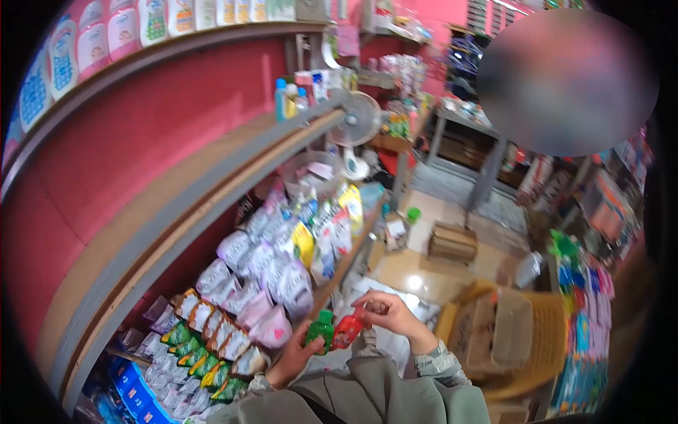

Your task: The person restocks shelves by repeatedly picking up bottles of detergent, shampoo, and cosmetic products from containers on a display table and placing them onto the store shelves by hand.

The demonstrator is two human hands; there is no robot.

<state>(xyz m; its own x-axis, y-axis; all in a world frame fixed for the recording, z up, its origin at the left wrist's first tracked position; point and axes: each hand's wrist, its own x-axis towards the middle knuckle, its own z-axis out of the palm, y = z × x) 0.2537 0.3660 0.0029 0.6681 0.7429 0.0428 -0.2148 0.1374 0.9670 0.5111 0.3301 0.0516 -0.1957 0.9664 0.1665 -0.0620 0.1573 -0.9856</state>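
Note:
My left hand (291,359) is closed around a small green bottle (322,326), its thumb across the front. Right beside it, a small red bottle (346,331) tilts with its top toward my right hand (393,315). The fingers of that hand are bent and closed at the red bottle's top. Whether my left fingers also support the red bottle from behind is hidden. Both bottles are in front of my body, near the shelf edge. Pink and white pouches (270,325) lie close to my left hand.
Packed pouches (265,247) fill the lower shelf at left, below a grey metal shelf rail (212,180). Bottles (152,21) line the top shelf. A white fan (354,120) stands farther back. On the right are a yellow basket (554,353) holding cardboard, and hanging packets (583,318).

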